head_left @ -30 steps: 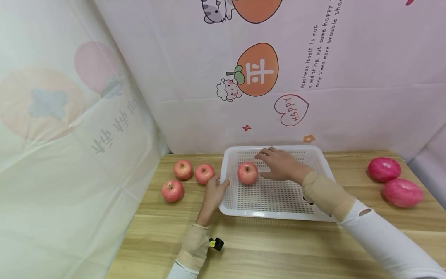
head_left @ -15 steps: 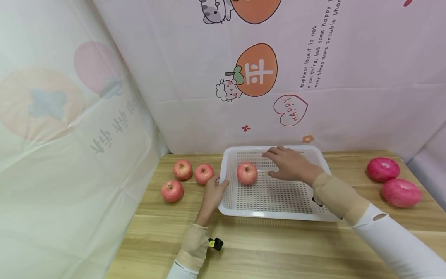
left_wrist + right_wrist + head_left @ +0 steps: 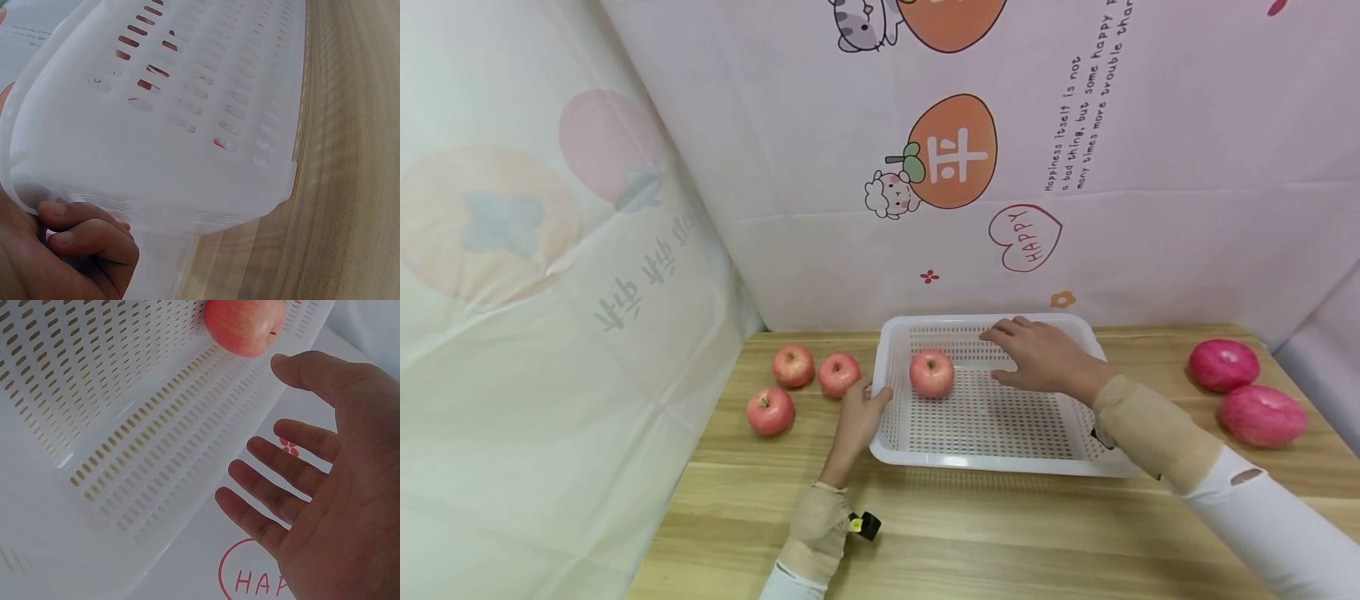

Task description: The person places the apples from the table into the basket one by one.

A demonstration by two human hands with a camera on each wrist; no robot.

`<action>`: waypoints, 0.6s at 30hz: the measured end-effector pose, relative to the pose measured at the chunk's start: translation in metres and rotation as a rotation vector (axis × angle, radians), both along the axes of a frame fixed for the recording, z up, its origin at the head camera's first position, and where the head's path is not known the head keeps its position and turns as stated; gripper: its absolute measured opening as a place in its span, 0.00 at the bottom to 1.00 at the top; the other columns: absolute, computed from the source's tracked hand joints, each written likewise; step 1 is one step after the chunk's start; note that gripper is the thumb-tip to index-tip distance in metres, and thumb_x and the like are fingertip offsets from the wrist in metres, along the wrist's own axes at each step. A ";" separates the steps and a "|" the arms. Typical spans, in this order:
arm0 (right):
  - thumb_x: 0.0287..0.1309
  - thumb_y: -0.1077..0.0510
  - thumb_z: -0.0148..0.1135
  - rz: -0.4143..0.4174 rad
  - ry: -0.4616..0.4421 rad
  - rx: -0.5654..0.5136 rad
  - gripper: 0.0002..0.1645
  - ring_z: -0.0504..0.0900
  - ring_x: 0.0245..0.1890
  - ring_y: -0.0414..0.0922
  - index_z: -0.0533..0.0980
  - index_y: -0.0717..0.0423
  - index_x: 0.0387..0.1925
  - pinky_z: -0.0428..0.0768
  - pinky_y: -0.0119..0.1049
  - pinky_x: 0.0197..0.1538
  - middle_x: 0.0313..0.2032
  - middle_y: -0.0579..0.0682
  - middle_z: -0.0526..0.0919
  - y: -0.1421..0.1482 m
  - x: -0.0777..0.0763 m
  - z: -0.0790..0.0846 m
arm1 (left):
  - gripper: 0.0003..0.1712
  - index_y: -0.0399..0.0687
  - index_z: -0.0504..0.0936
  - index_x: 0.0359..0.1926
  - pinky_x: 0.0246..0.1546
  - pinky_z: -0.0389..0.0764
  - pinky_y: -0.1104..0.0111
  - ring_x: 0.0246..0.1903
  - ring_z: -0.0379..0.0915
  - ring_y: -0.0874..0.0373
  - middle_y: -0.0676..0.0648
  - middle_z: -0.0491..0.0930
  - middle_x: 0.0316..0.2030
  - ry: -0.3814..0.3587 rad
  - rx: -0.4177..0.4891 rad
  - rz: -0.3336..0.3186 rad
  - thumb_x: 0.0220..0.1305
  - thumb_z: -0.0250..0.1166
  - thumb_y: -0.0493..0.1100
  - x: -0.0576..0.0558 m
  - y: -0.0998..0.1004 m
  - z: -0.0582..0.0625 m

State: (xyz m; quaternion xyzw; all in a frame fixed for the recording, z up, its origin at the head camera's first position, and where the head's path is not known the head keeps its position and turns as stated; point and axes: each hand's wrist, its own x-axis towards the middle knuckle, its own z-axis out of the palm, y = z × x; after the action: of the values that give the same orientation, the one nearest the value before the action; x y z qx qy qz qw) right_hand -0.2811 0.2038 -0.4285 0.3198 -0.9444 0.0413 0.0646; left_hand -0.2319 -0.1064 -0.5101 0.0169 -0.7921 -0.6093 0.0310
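R hand [image 3: 1048, 358]: drifting R over white plastic basket [image 3: 970, 460], away fr. the apple [image 3: 932, 374] inside, vs. a sec ago.
Apple gap: widening, going fr. just beside R hand to clearly apart.
Basket floor [image 3: 977, 423]: showing more btwn apple & hand.
Tan wrist wrap [image 3: 1157, 433]: sliding R, now sitting mostly past basket.
White R sleeve [image 3: 1281, 521]: shifting R too.
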 end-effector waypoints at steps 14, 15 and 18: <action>0.60 0.46 0.75 0.017 0.066 -0.010 0.36 0.83 0.61 0.61 0.78 0.56 0.66 0.84 0.60 0.59 0.62 0.59 0.83 0.021 0.008 0.000 | 0.22 0.30 0.82 0.59 0.36 0.91 0.57 0.42 0.90 0.35 0.25 0.87 0.45 0.001 0.001 0.014 0.70 0.62 0.39 0.000 0.001 -0.002; 0.61 0.45 0.74 0.014 0.063 -0.006 0.36 0.83 0.61 0.61 0.78 0.56 0.66 0.84 0.60 0.59 0.63 0.60 0.83 0.023 0.009 0.000 | 0.22 0.30 0.81 0.60 0.36 0.91 0.57 0.42 0.90 0.35 0.25 0.87 0.45 0.002 0.001 0.016 0.70 0.63 0.39 0.000 0.001 -0.002; 0.61 0.45 0.74 0.007 0.057 0.004 0.36 0.83 0.61 0.62 0.78 0.56 0.66 0.84 0.61 0.59 0.63 0.60 0.82 0.026 0.010 -0.002 | 0.22 0.30 0.81 0.60 0.36 0.91 0.56 0.42 0.90 0.35 0.25 0.87 0.46 0.001 0.002 0.019 0.70 0.63 0.39 0.000 0.001 -0.002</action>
State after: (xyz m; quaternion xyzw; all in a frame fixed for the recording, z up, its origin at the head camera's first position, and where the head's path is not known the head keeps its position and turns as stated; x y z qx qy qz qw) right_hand -0.2711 0.2298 -0.4300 0.3244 -0.9411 0.0308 0.0907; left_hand -0.2318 -0.1052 -0.5119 0.0242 -0.7912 -0.6099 0.0373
